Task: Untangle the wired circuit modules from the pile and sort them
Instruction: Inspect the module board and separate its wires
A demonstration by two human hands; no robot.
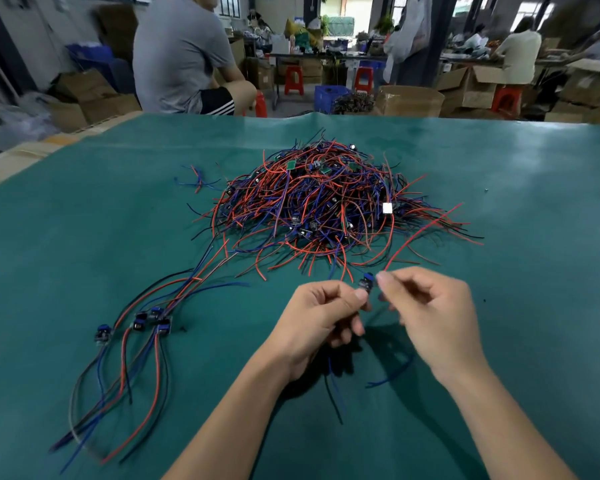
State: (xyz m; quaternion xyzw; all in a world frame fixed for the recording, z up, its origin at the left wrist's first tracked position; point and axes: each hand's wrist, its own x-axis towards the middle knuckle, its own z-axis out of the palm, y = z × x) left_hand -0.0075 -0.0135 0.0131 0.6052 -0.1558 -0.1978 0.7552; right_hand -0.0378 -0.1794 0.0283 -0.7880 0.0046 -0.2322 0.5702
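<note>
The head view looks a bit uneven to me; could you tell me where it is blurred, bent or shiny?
Head view: the right hand is motion-blurred, the left hand sharper; the table edge bows from the wide lens; soft glare on the mat at far right; hand shadows fall beneath the wrists.

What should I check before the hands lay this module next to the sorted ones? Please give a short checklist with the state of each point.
1. Module held: ok, left hand pinches it.
2. Red wire controlled: ok, right hand pinches its near end.
3. Red wire free of the pile: cannot tell, its far end lies among pile strands.
4. Lower wires hanging free: ok, blue wire and a black one trail on the mat.
5. Sorted group has room beside it: ok, bare mat on its right.
</note>
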